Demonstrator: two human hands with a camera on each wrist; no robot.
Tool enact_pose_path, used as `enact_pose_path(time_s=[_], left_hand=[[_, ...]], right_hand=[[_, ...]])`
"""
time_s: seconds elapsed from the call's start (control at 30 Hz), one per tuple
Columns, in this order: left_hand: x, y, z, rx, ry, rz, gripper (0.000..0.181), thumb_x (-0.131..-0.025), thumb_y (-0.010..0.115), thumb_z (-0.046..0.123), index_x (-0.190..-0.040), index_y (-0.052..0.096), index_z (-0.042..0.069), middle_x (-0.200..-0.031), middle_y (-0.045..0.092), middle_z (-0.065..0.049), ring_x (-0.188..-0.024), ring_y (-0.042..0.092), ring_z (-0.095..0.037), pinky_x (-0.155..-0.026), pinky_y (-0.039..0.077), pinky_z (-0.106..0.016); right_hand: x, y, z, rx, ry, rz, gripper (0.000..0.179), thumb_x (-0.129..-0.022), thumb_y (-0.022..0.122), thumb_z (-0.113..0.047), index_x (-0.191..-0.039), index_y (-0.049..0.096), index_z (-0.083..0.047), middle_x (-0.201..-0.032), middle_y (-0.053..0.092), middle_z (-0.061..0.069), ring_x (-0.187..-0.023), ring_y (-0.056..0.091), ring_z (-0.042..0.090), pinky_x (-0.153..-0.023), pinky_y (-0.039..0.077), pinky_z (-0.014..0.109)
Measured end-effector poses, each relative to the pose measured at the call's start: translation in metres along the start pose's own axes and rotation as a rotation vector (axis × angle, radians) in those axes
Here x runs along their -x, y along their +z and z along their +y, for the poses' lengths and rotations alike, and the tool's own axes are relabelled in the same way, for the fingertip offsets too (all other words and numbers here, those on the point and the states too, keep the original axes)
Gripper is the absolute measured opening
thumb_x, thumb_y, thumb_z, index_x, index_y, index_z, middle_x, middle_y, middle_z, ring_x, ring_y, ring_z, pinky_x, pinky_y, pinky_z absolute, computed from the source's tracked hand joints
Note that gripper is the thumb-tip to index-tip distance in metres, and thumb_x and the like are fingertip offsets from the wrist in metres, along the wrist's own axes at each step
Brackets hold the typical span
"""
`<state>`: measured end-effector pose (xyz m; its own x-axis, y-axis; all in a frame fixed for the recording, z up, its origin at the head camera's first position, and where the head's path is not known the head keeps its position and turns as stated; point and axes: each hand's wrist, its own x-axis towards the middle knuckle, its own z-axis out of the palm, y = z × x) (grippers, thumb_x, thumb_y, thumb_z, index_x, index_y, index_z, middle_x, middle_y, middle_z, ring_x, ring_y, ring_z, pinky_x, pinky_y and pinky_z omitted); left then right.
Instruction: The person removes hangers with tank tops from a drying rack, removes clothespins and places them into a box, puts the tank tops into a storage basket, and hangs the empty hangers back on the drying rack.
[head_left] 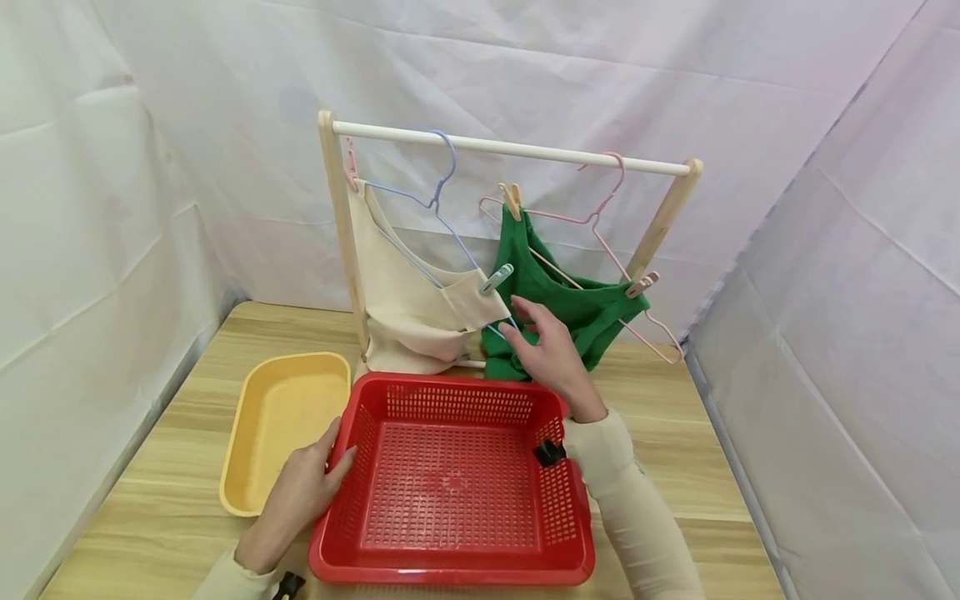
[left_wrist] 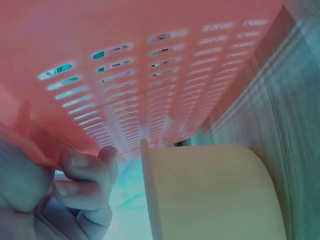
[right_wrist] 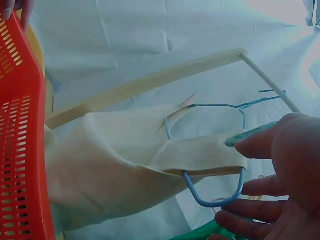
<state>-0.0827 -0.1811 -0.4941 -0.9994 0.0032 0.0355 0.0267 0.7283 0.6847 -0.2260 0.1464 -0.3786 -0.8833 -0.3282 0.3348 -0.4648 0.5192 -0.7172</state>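
Observation:
My left hand (head_left: 303, 483) grips the left rim of a red plastic basket (head_left: 453, 575), its fingers (left_wrist: 82, 192) curled beneath the edge. Nothing lies in the basket. Past its right rim, my right hand (head_left: 551, 350) reaches up with fingers spread and holds nothing. Close by is the lower corner of a blue hanger (right_wrist: 212, 202) carrying a cream garment (head_left: 408, 292). A mint-green clothespin (head_left: 497, 278) clips that garment's right strap, and the thumb overlaps it in the right wrist view. Behind the right hand, a green garment (head_left: 577, 296) hangs tilted on a pink hanger (head_left: 615, 250).
A wooden rack with a white rod (head_left: 517, 150) stands behind the basket. To the left, a yellow tray (head_left: 243, 433) sits on the wood-grain table (head_left: 165, 450). More clothespins, including a yellow one (head_left: 511, 202), hold the garments. White cloth walls (head_left: 450, 67) enclose the table.

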Motion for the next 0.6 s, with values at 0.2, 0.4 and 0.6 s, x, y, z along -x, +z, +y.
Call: enact_pose_path(time_s=[0.2, 0.4, 0.6], left_hand=[[0.0, 0.002, 0.0, -0.021, 0.023, 0.034, 0.057, -0.095, 0.065, 0.013, -0.145, 0.043, -0.001, -0.089, 0.07, -0.014, -0.064, 0.063, -0.012, -0.053, 0.054, -0.023], [0.001, 0.002, -0.001, -0.031, 0.015, 0.035, 0.057, -0.095, 0.065, 0.014, -0.146, 0.042, 0.0, -0.087, 0.069, -0.013, -0.064, 0.063, -0.012, -0.054, 0.054, -0.023], [0.001, 0.004, -0.001, -0.009, -0.005, 0.032, 0.057, -0.096, 0.065, 0.015, -0.146, 0.042, 0.001, -0.094, 0.07, -0.015, -0.064, 0.063, -0.011, -0.054, 0.055, -0.022]], right_hand=[[-0.01, 0.006, -0.004, -0.03, -0.006, 0.015, 0.046, -0.099, 0.061, -0.027, -0.141, 0.053, -0.008, -0.133, 0.059, 0.01, -0.12, 0.057, 0.023, -0.096, 0.05, 0.046], [-0.018, 0.013, -0.008, -0.064, 0.023, 0.023, 0.043, -0.099, 0.062, -0.027, -0.138, 0.056, -0.01, -0.126, 0.063, 0.009, -0.109, 0.062, 0.022, -0.086, 0.053, 0.04], [-0.025, 0.019, -0.008, -0.09, 0.04, 0.052, 0.033, -0.099, 0.062, -0.024, -0.128, 0.063, -0.009, -0.11, 0.069, 0.009, -0.089, 0.064, 0.02, -0.076, 0.053, 0.035]])
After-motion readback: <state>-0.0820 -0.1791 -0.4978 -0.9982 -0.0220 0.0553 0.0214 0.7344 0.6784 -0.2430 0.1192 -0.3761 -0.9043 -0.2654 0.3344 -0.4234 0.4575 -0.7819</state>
